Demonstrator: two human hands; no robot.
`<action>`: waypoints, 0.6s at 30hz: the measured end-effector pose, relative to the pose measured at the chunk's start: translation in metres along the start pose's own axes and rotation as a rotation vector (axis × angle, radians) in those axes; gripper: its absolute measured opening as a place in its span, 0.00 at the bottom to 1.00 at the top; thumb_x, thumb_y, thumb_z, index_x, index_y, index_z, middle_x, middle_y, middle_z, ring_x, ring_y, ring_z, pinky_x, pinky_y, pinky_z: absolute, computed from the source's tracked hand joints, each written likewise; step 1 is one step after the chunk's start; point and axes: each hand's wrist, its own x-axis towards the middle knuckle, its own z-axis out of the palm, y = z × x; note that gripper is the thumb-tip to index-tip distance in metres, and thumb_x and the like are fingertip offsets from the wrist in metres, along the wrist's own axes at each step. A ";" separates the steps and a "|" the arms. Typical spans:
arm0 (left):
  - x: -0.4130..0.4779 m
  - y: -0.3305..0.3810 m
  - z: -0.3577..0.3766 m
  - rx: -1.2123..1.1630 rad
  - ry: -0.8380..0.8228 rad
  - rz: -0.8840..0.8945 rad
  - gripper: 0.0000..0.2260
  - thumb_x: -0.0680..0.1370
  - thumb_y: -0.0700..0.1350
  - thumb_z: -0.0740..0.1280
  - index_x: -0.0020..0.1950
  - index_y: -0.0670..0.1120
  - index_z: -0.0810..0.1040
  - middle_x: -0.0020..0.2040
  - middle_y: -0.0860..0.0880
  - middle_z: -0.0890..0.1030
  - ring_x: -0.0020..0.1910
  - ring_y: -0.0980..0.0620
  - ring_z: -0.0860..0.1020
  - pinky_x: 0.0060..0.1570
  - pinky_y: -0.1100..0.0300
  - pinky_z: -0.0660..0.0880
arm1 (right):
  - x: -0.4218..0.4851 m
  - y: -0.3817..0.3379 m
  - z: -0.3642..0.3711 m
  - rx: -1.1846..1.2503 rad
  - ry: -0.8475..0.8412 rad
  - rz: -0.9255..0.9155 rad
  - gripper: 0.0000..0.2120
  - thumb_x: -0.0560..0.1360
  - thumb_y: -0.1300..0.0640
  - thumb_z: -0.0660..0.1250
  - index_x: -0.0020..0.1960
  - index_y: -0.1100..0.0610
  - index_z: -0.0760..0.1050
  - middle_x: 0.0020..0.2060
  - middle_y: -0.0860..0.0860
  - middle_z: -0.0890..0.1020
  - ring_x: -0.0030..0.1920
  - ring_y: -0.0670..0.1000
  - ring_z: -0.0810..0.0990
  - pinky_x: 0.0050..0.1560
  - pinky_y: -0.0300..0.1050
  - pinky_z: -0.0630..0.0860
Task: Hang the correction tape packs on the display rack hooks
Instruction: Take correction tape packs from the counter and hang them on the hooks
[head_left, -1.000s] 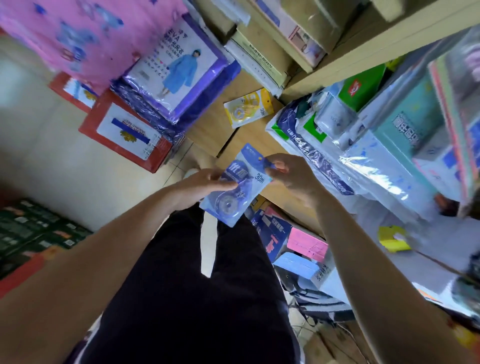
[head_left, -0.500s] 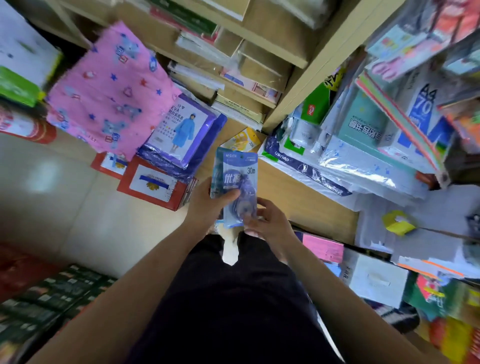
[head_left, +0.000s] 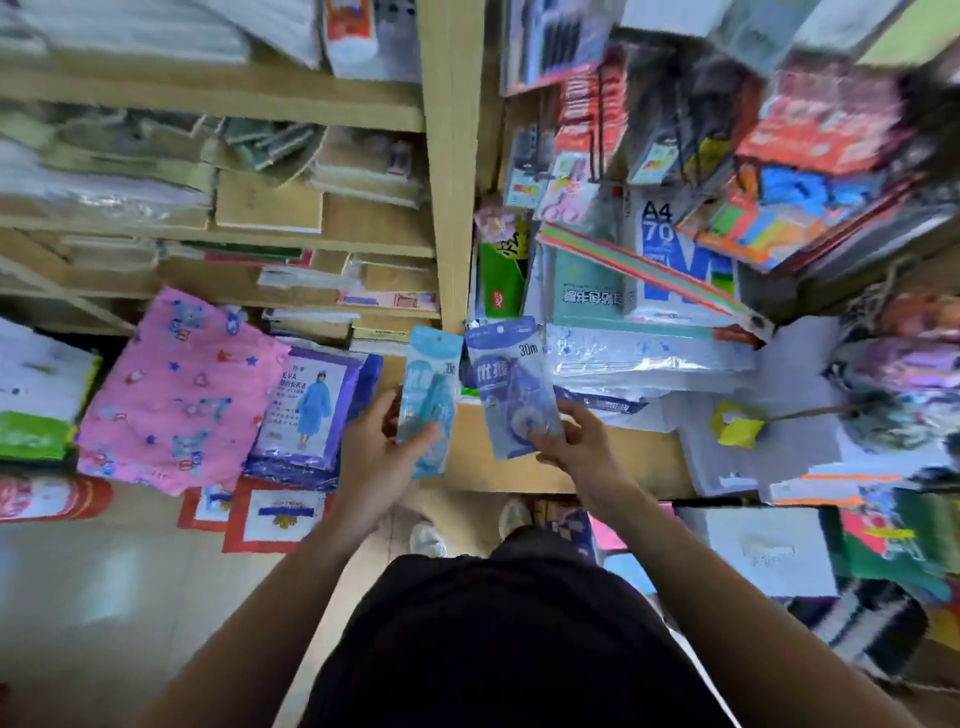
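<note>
Holding up two flat, glossy blister packs side by side before a tan wooden shelf upright (head_left: 451, 182). Gripped in the left hand (head_left: 376, 460): a pale turquoise plastic correction tape pack (head_left: 430, 384), long and rectangular, with the thumb curled across its lower front and fingers behind its left edge. Pinched in the right hand (head_left: 582, 449): a blue-violet plastic correction tape pack (head_left: 506, 374), slightly wider, leaning left at the top, with white lettering, "30m" near its upper right corner and a round tape wheel bulging under clear film low down, fingertips curled over that bulge. Both raised with hang tabs uppermost, close together at the top and spreading apart lower down, neither on a hook; hard to tell whether the top corners touch.

Lying to the left on the low shelf: a soft pink cloth printed with blue stars and small figures (head_left: 182, 389), rumpled at its edges, and just beside it a shiny purple plastic raincoat packet (head_left: 311, 410). Stacked behind: flat, matte brown kraft-paper notebooks (head_left: 270, 202). Standing to the right: a white-and-blue A4 paper ream (head_left: 670, 244) behind crinkled film.

Hanging at upper right: a crowded display rack of carded goods (head_left: 601, 130), heavily smeared by blur, hooks impossible to make out, cards unreadable. Hidden under thumb and fingers: the lower parts of both packs. Cut off at the bottom edge: both forearms and a black garment (head_left: 493, 649).
</note>
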 end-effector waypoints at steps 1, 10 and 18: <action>0.004 0.012 0.003 0.039 -0.002 0.038 0.17 0.70 0.50 0.74 0.56 0.47 0.80 0.45 0.54 0.86 0.42 0.58 0.84 0.38 0.63 0.78 | 0.002 -0.009 -0.012 -0.024 0.029 -0.049 0.16 0.71 0.66 0.75 0.55 0.58 0.74 0.40 0.54 0.83 0.37 0.49 0.79 0.39 0.42 0.78; 0.046 0.147 0.047 0.230 -0.016 0.473 0.14 0.73 0.42 0.77 0.55 0.55 0.80 0.44 0.62 0.84 0.41 0.64 0.81 0.41 0.64 0.76 | 0.005 -0.102 -0.098 -0.147 0.229 -0.494 0.13 0.73 0.60 0.76 0.54 0.54 0.76 0.38 0.51 0.85 0.35 0.47 0.79 0.37 0.47 0.76; 0.067 0.267 0.082 0.214 0.024 0.789 0.17 0.71 0.44 0.77 0.55 0.60 0.79 0.46 0.65 0.84 0.45 0.59 0.83 0.47 0.55 0.81 | -0.018 -0.186 -0.155 -0.096 0.340 -0.781 0.11 0.73 0.64 0.75 0.52 0.54 0.77 0.47 0.56 0.85 0.43 0.50 0.84 0.42 0.46 0.81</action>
